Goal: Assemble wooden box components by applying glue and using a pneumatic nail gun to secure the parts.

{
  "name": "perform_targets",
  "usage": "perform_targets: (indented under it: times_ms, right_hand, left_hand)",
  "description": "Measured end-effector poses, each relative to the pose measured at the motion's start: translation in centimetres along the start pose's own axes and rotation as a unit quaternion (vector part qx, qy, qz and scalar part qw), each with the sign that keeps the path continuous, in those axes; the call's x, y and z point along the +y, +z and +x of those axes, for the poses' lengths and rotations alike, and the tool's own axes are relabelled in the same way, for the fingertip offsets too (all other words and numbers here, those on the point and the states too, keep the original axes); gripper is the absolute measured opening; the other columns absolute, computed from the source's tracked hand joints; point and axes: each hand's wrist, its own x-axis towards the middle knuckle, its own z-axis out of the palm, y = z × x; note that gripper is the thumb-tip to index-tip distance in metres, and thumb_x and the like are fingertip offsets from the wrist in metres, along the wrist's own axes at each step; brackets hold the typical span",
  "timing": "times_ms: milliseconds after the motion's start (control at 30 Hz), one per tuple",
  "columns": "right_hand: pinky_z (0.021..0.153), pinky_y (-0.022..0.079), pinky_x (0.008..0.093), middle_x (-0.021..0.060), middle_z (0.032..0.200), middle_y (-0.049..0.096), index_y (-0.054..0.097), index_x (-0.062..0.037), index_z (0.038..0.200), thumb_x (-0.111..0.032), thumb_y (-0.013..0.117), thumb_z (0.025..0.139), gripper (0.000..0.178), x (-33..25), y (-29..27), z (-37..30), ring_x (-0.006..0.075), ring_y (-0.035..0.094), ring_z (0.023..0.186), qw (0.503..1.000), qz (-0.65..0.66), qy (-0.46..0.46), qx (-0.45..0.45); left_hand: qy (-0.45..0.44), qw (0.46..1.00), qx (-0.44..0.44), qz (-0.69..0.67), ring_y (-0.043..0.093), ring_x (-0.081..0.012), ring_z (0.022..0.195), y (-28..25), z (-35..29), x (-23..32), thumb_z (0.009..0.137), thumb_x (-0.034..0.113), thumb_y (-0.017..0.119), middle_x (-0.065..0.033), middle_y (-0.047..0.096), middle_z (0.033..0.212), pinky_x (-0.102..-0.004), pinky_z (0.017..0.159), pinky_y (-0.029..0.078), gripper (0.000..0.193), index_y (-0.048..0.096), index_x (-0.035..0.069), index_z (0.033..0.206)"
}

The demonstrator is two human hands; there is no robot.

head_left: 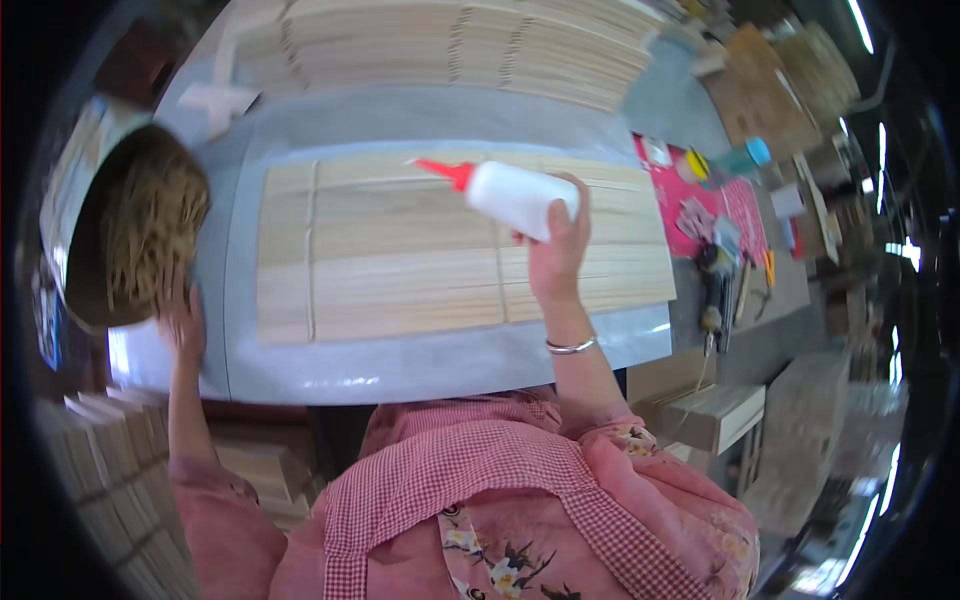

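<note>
Lighting: bright, even daylight-like wash over the bench (420,370); strip lights glared white at the far right. Glare: pale sheen along the bench's near edge. Shadows: soft and faint under the wooden slat mat (400,260). Blur: left hand (182,318) and round basket (130,230) smeared; right side soft. Distortion: strong fisheye bending, straight edges curved, black vignette around the rim. Colour: slightly washed out.

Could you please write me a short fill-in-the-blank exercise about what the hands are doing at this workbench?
1. The right hand holds a white glue bottle with a ____ nozzle.
2. The bottle is tipped over a mat of pale ____ slats.
3. The left hand rests at the rim of a round ____ of thin sticks.

Missing words: red; wooden; bowl
</note>
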Motion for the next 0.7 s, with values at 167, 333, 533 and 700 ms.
perform_targets:
  times_ms: [167,333,533,700]
  right_hand:
    - [0.065,0.054,0.0315,0.0157,0.113,0.053,0.042,-0.0054,0.127,-0.014,0.073,0.085,0.053,-4.8,-15.5,3.5,0.0248,0.060,0.094,0.940,-0.198,-0.162,0.226]
    - [0.074,0.054,0.0375,0.0165,0.111,0.056,0.044,-0.0036,0.116,-0.018,0.078,0.079,0.052,-5.4,-29.9,10.3,0.0272,0.061,0.094,0.853,-0.390,-0.131,0.321]
    - [0.080,0.053,0.0418,0.0179,0.105,0.059,0.046,-0.0032,0.111,-0.021,0.078,0.078,0.050,-4.1,-36.5,16.2,0.0319,0.061,0.089,0.764,-0.568,-0.045,0.303]
    - [0.082,0.052,0.0450,0.0189,0.098,0.062,0.049,-0.0024,0.107,-0.024,0.079,0.076,0.049,-2.3,-37.3,16.8,0.0363,0.062,0.085,0.741,-0.623,-0.047,0.246]
  left_hand:
    - [0.022,0.997,0.038,0.063,0.040,-0.0265,0.145,-0.3,-0.6,1.4,0.098,0.015,0.055,-0.0051,0.044,0.157,-0.0476,0.119,0.029,0.050,0.051,0.014,0.147]
    - [0.050,0.994,0.018,0.095,0.041,-0.0305,0.143,-1.5,-1.6,3.2,0.090,0.010,0.061,-0.0073,0.048,0.153,-0.0490,0.116,0.032,0.052,0.055,0.010,0.141]
    - [0.101,0.993,0.029,-0.047,0.041,-0.0359,0.142,-7.5,-2.2,11.5,0.084,0.008,0.067,-0.0117,0.048,0.152,-0.0503,0.115,0.034,0.056,0.055,0.008,0.138]
    - [0.157,0.974,-0.025,-0.164,0.039,-0.0389,0.143,-12.9,-2.7,20.1,0.081,0.012,0.070,-0.0143,0.045,0.153,-0.0511,0.115,0.033,0.060,0.054,0.007,0.139]
